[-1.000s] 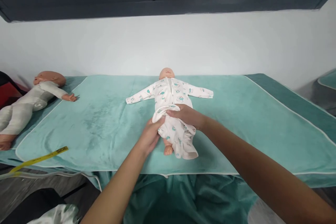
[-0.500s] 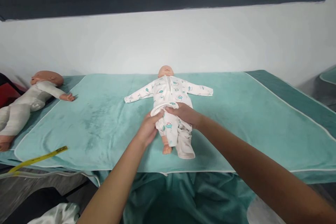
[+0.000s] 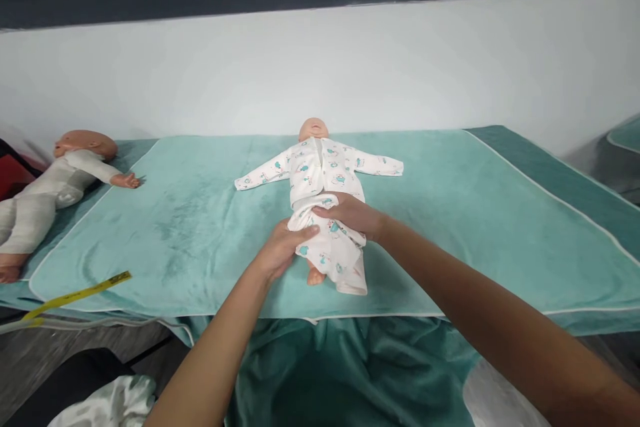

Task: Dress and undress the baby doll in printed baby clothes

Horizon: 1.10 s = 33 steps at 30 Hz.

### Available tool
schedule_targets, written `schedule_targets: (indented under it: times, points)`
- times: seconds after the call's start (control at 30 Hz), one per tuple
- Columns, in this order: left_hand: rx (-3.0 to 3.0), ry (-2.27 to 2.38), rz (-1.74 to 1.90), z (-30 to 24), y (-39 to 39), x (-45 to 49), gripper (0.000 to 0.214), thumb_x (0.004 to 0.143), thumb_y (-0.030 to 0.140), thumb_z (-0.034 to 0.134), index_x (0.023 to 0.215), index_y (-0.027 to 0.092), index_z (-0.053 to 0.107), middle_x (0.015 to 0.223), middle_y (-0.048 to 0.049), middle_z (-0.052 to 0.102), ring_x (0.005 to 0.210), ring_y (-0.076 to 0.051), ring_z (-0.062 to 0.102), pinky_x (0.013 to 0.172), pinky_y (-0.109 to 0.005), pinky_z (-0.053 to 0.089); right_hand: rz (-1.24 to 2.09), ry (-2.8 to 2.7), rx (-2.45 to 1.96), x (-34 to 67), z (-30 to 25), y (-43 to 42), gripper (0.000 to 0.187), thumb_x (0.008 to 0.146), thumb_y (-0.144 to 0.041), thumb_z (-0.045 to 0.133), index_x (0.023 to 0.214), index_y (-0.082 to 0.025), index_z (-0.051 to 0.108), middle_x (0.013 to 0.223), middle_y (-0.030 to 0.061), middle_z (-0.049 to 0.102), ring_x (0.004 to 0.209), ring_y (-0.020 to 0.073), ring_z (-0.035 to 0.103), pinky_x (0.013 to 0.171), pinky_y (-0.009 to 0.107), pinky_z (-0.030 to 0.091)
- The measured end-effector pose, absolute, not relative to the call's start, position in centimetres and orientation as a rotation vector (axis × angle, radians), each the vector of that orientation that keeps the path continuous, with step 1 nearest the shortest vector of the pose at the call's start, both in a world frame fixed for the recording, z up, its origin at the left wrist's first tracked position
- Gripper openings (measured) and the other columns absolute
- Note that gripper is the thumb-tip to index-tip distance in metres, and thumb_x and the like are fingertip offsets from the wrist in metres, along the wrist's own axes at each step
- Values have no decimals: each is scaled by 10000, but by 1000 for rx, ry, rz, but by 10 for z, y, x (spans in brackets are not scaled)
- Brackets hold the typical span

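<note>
A baby doll [image 3: 314, 128] lies on its back at the middle of the padded table, arms spread, in a white printed jacket [image 3: 306, 173]. Matching baby trousers [image 3: 340, 260] cover its hips and legs, and one bare foot [image 3: 315, 275] pokes out at the left leg. My left hand [image 3: 284, 248] is closed on the trousers' left side, thumb on top. At the waist my right hand [image 3: 353, 213] grips the bunched waistband, thumb showing and the other fingers hidden by cloth. The doll's other foot is out of sight inside the cloth.
A second doll [image 3: 75, 173], wrapped in white, lies at the far left beside a red object [image 3: 13, 177]. A yellow strip [image 3: 80, 295] rests near the front left edge of the green table cover [image 3: 450, 247]. The wall [image 3: 320, 67] stands directly behind.
The front trouser cloth has opened out from a narrow fold and now spreads over the legs. My left hand has shifted slightly along the cloth; the view tilts a little lower.
</note>
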<state>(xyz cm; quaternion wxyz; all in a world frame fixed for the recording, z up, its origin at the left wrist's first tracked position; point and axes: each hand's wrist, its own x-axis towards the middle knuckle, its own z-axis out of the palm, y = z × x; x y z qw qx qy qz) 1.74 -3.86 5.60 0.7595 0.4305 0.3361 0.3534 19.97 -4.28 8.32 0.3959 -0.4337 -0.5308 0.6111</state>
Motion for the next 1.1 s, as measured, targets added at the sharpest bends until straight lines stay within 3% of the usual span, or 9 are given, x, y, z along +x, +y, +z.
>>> schedule_targets:
  times: [0.17, 0.3, 0.5, 0.77, 0.87, 0.97, 1.1]
  points:
    - [739, 734, 983, 62, -60, 22, 532, 664, 371, 833, 1114, 132, 677, 1005, -99, 744, 931, -256, 693, 838, -334, 516, 1399, -1724, -1306, 199, 89, -52, 413, 763, -482, 725, 1067, -206, 695, 1016, 28, 722, 913, 224, 652, 764, 297, 477]
    - [581, 875, 1085, 66, -105, 24, 521, 734, 350, 782, 1193, 158, 625, 1070, -97, 729, 994, -254, 682, 855, -333, 522, 1210, -2011, -1406, 198, 92, -53, 363, 711, -501, 746, 915, -206, 686, 905, 22, 704, 826, 216, 622, 683, 277, 428]
    - [383, 1046, 1140, 57, -171, 27, 440, 778, 380, 730, 1192, 259, 640, 1204, -73, 692, 1059, -258, 667, 806, -318, 539, 1094, -2387, -1356, 188, 89, -54, 170, 700, -339, 722, 787, -208, 658, 824, 14, 681, 756, 190, 586, 628, 263, 360]
    - [648, 1246, 1094, 12, -161, 2, 455, 762, 347, 716, 1189, 217, 628, 1020, -44, 731, 951, -226, 667, 795, -294, 502, 789, -2561, -1482, 183, 75, -63, 92, 744, -301, 640, 775, -214, 639, 791, 35, 679, 746, 204, 576, 587, 278, 306]
    - [820, 1234, 964, 12, -148, -8, 431, 791, 396, 705, 1171, 208, 628, 1050, -47, 716, 967, -214, 642, 829, -282, 480, 725, -2469, -1441, 188, 66, -65, 71, 771, -254, 588, 817, -210, 620, 822, 40, 669, 779, 212, 581, 630, 290, 349]
    - [870, 1126, 855, 18, -141, -13, 438, 770, 398, 735, 1147, 198, 635, 1047, -49, 705, 937, -203, 626, 804, -272, 471, 572, -2356, -1286, 194, 53, -67, 129, 727, -129, 548, 827, -201, 588, 913, 58, 660, 883, 225, 578, 781, 331, 410]
    - [815, 1085, 917, 21, -131, -5, 397, 738, 364, 765, 1064, 172, 643, 932, -29, 692, 790, -149, 598, 728, -242, 448, 427, -2179, -1192, 197, 44, -74, 195, 684, -70, 551, 828, -202, 560, 1129, 85, 633, 1073, 251, 541, 968, 411, 379]
